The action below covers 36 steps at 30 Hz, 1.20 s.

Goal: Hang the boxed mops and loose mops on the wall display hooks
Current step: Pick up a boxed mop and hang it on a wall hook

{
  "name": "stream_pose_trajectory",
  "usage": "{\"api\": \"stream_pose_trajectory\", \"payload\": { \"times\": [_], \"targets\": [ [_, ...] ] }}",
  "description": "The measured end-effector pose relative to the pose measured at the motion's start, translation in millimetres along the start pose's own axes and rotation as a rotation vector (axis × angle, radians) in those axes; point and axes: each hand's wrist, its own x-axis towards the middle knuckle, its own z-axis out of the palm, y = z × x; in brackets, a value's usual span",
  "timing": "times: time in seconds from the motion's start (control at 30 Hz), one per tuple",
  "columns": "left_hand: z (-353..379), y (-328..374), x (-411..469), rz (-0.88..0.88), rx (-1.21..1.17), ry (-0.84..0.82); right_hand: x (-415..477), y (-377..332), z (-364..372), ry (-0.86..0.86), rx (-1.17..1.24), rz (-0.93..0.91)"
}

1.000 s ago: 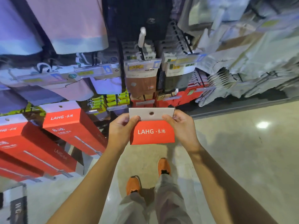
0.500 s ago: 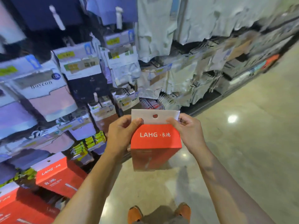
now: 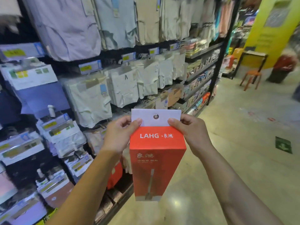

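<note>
Here, at the far left, the wall display carries packaged goods on hooks, with yellow price tags along the rails and pale folded textiles in plastic bags further along. An empty hook with a white tip sticks out near the lower left. The left hand comes up from below, thumb pressed on the front of the white hang tab and fingers curled behind it, clamped on the left top corner of the boxed mop. The red box hangs upright in mid-air in front of the shelving, apart from every hook, its metal eyelet centred in the tab. The right hand pinches the tab's right corner the same way, thumb in front, fingers behind. Further right, an orange stool stands on the floor beside a yellow pillar
</note>
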Motion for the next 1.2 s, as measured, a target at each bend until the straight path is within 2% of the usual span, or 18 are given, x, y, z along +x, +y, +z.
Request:
{"api": "stream_pose_trajectory", "payload": {
  "times": [0.2, 0.47, 0.63, 0.9, 1.2],
  "targets": [
    [92.2, 54.3, 23.9, 0.126, -0.043, -0.104, 21.8, -40.8, -93.9, 0.105, 0.041, -0.066],
    [205.7, 92.4, 43.3, 0.127, -0.160, -0.274, 33.4, -66.1, -195.0, 0.290, 0.022, -0.068],
    [279.4, 98.7, 62.6, 0.187, -0.140, -0.388, 38.1, -67.5, -255.0, 0.417, -0.041, -0.061],
    [401.5, 102.8, 92.4, 0.134, -0.243, -0.701, 44.9, -55.5, -340.2, 0.668, -0.053, -0.024],
    [543.6, 124.2, 109.2, 0.136, -0.315, -1.063, 42.2, -60.4, -415.9, 1.023, -0.124, -0.038]
  ]
}}
